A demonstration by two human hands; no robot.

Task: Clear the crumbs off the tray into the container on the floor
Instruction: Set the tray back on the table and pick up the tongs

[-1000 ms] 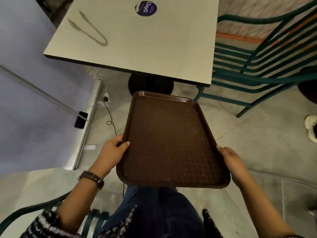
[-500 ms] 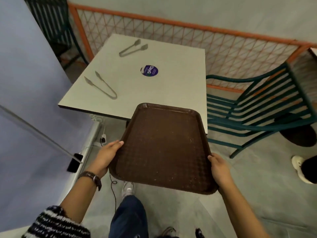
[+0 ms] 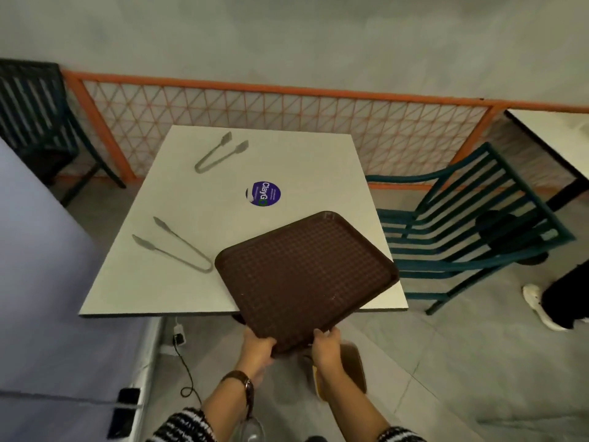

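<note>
The dark brown textured tray (image 3: pixel 306 275) lies turned at an angle over the near right corner of the white table (image 3: pixel 178 282), its near corner sticking out past the table edge. A few pale crumbs speck its surface. My left hand (image 3: pixel 258 347) and my right hand (image 3: pixel 325 344) both grip that near corner, close together. Below my right forearm a brown container (image 3: pixel 353 365) sits on the floor, partly hidden by the arm.
Two metal tongs (image 3: pixel 178 247) (image 3: pixel 220 153) and a round purple sticker (image 3: pixel 263 193) are on the table. A green slatted chair (image 3: pixel 462 231) stands to the right, another chair (image 3: pixel 35 116) at far left. An orange mesh fence (image 3: pixel 287 119) runs behind. A cable (image 3: pixel 188 371) trails on the floor.
The tray has gone forward and now rests over the table corner, rotated. Both hands have shifted from its long sides to the near corner. The view has tilted upward.
</note>
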